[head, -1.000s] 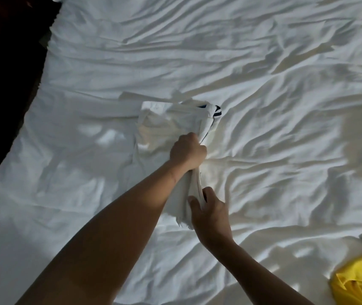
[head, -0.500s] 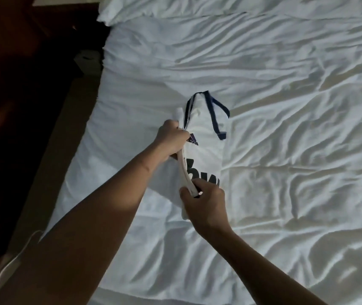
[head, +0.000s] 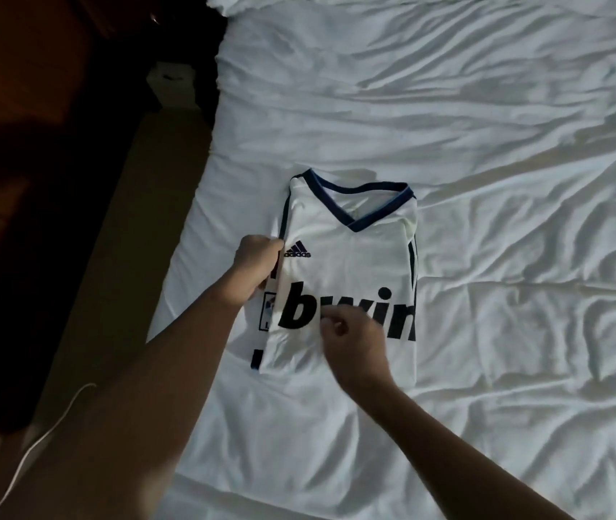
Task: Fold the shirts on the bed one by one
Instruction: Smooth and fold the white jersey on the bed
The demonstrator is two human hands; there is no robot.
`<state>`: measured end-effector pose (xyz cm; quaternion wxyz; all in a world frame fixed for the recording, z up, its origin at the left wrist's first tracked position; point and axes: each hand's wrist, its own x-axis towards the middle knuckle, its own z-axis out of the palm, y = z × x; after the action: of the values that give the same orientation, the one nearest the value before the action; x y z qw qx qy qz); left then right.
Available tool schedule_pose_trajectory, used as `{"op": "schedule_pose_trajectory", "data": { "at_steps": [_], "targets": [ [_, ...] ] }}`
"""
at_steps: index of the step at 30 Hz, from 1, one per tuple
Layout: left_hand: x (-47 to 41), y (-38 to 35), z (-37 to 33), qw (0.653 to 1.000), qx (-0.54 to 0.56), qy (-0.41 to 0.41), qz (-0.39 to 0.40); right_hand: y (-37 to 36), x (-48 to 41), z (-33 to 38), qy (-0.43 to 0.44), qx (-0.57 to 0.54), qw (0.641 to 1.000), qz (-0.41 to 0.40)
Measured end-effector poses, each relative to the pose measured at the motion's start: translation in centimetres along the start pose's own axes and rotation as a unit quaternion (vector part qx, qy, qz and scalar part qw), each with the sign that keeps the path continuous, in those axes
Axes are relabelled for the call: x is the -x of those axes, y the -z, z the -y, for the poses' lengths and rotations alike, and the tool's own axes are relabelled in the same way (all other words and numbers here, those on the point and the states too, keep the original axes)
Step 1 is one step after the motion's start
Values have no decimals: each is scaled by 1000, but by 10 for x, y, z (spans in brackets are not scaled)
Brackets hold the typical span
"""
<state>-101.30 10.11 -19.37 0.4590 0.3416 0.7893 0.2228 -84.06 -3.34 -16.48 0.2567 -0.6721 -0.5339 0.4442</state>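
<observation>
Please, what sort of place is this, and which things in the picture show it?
Probably a bedroom, perhaps a hotel room. A wide bed with a rumpled white sheet fills the view, a folded white shirt lies on it, and dim floor runs along its side.

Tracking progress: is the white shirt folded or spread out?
Folded: the white shirt lies front up on the bed as a narrow rectangle, its sides turned under. The left hand grips its left edge.
</observation>
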Motion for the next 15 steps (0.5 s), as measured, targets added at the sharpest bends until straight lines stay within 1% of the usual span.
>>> {"op": "schedule_pose_trajectory", "data": {
  "at_steps": [2,3,5,7,9,11,12,15],
  "targets": [
    [7,-4,11,1000,3,19,0,10,-12,-20,-18,57,992,-107],
    [12,-7,19,1000,-7,21,1,16,-16,-29,-46,86,984,-150],
    [22,-16,38,999,-32,18,-9,32,-22,-43,-135,96,967,-192],
    [36,-27,52,997,-66,0,-33,42,-30,-54,-208,60,960,-179],
    [46,-36,60,994,-93,-27,-52,44,-38,-58,-240,39,959,-148],
    [54,-41,64,992,-98,-42,-69,43,-44,-55,-242,17,963,-118],
    [58,-43,64,992,-89,-45,-76,42,-45,-53,-229,3,967,-115],
    [73,-43,74,992,-61,-45,-97,43,-30,-48,-185,-10,972,-143]
  ]
}}
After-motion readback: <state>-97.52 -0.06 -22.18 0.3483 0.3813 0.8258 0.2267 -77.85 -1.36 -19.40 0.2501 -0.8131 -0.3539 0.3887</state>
